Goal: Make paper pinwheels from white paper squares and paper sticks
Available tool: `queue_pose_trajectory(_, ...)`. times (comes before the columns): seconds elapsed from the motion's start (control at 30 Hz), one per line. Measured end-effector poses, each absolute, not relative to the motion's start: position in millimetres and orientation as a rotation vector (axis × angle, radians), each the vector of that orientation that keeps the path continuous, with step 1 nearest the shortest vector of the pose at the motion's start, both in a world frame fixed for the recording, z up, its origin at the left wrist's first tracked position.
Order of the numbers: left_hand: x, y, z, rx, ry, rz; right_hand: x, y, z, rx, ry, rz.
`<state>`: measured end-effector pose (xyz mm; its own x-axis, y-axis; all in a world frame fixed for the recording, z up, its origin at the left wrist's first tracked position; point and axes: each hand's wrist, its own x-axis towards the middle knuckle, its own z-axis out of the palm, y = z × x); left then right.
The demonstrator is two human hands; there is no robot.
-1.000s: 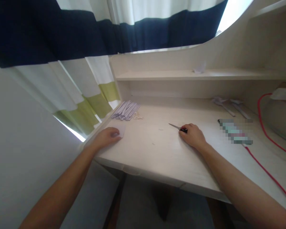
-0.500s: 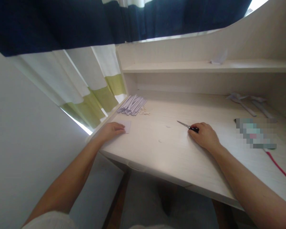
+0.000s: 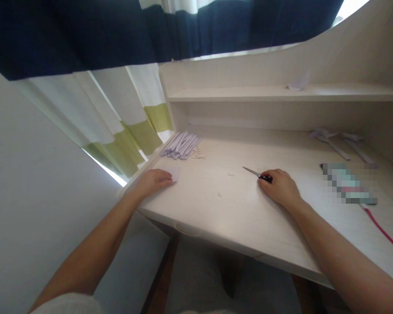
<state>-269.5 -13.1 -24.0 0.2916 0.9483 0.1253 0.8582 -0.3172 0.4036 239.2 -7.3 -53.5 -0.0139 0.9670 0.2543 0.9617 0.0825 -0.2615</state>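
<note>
At near left on the desk point(image 3: 203, 218), the left hand point(image 3: 153, 181) lay over the paper square point(image 3: 176, 173), gripping or merely touching, I could not tell, while farther right the right hand point(image 3: 280, 186) held the scissors point(image 3: 259, 175), best kept low, blades well apart from the other fingers.

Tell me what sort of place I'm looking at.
Probably a room in a home: a pale desk with a built-in shelf stands against striped curtains, and a phone lies on it.
</note>
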Motion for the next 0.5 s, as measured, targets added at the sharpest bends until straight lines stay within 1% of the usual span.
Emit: queue_pose_trajectory(0.5,-252.1,-26.2,-17.4,2.305,1.767,0.583,235.5,-11.1,-50.8,-1.907,-1.981,0.01)
